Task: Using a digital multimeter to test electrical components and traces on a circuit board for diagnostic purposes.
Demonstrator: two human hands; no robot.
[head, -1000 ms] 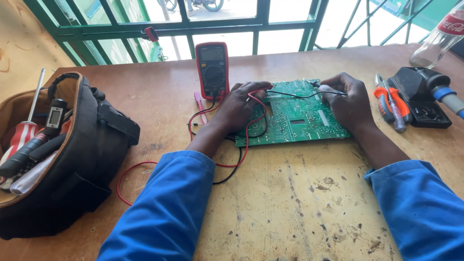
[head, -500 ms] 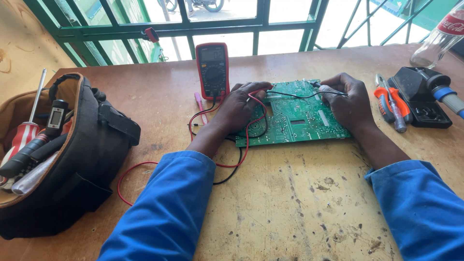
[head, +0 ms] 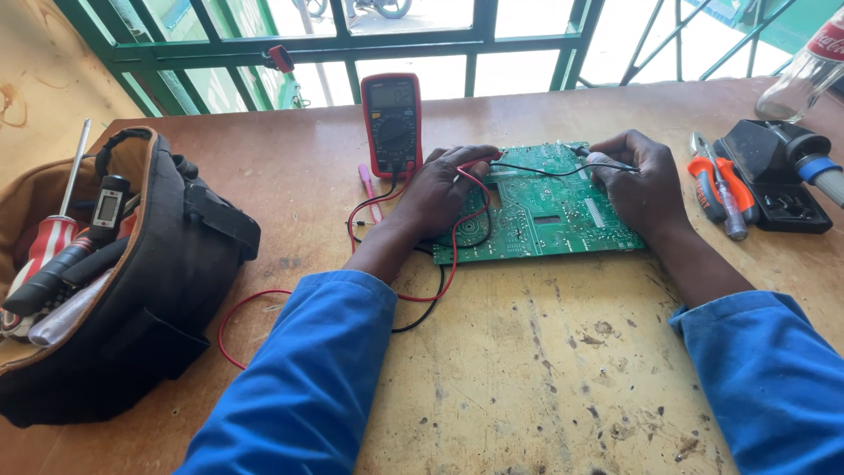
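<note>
**Both hands on the green board, one probe in each**

You had both hands down on a green circuit board (head: pixel 545 215) that lay flat on the worn wooden table (head: pixel 527 378). Your left hand (head: pixel 440 193) rested on the board's left end, fingers curled and pinched around a red probe (head: pixel 482 161) whose tip pointed at the board's upper left edge. Your right hand (head: pixel 642 185) lay over the board's right end, fingers closed on a black probe (head: pixel 598 158) held against the upper right part of the board. A black lead (head: pixel 536 169) ran across the top of the board between your two hands. A red lead (head: pixel 453 264) looped from under your left hand, down past your left wrist and out over the table toward your left sleeve.

Just beyond your left hand stood a red meter (head: pixel 392 123), propped upright; its screen was too small to read. A pink pen (head: pixel 370 189) lay beside it, just left of your left hand. Well out to the left of your left arm sat an open black tool bag (head: pixel 158 281) with a red-handled screwdriver (head: pixel 54 237) standing in it. Just right of your right hand lay orange-handled pliers (head: pixel 716 185), touching a black soldering stand (head: pixel 774 180). Farther beyond that, a clear glass bottle (head: pixel 804 75) stood at the table's edge.
</note>
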